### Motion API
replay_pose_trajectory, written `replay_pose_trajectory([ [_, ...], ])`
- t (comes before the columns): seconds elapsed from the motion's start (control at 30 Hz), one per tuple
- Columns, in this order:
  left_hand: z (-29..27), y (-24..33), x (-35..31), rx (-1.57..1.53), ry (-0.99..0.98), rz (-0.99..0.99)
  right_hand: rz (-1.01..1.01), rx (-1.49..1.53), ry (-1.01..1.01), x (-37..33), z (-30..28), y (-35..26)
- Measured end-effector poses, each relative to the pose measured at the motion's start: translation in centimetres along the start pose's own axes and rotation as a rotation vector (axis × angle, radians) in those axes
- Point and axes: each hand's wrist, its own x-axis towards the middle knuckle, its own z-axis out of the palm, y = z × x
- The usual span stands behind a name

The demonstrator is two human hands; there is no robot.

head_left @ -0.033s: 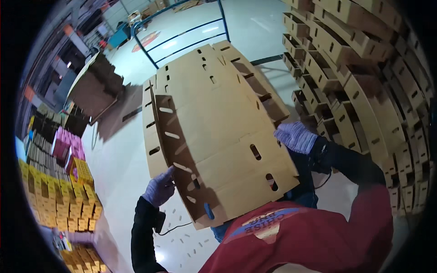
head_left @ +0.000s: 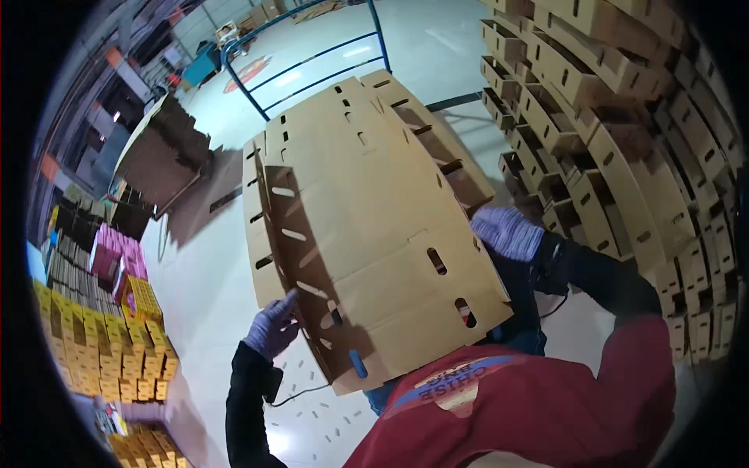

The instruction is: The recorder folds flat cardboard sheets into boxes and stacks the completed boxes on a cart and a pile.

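Note:
A large brown cardboard sheet (head_left: 374, 226) with oval slots lies in front of me, its long sides creased and the left side flap (head_left: 292, 257) standing up. Where that flap's near part ends, my left hand (head_left: 271, 326) in a lilac knit glove is closed at its outer edge, index finger along the board. On the opposite side my right hand (head_left: 507, 232), gloved alike, has its fingers bent over the sheet's right edge. The near end of the board reaches my body. Parts of both hands' fingers are hidden by the cardboard.
Beyond the sheet's far end rises a blue metal rail (head_left: 312, 74). Folded cardboard trays (head_left: 577, 148) are stacked high along the right. At left stand a brown cardboard stack (head_left: 160, 156), pink crates (head_left: 117, 249) and yellow boxes (head_left: 101, 343). Small pieces (head_left: 320, 417) litter the floor.
Almost nothing differs. The view has shifted very slightly, and both hands keep their places at the sheet's two sides.

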Motion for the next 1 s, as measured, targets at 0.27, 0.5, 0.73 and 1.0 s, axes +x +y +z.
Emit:
replay_pose_trajectory([
  [0.27, -3.8, 1.5, 1.1, 1.029, 0.015, 0.577, -0.678, -0.570, 0.346, -0.1, -2.6, 6.1],
  [0.5, -2.0, 3.7, 6.7, 0.766, 0.170, 0.194, -0.742, -0.750, 0.132, 6.4, -2.7, 1.3],
  [0.73, 0.9, 8.3, 11.6, 0.568, 0.195, 0.394, -0.296, -0.673, 0.238, 11.7, 2.5, 0.4],
  [1.0, 5.2, 14.7, 17.1, 0.602, 0.306, 0.579, -0.202, -0.731, 0.350, 10.1, 3.5, -0.3],
])
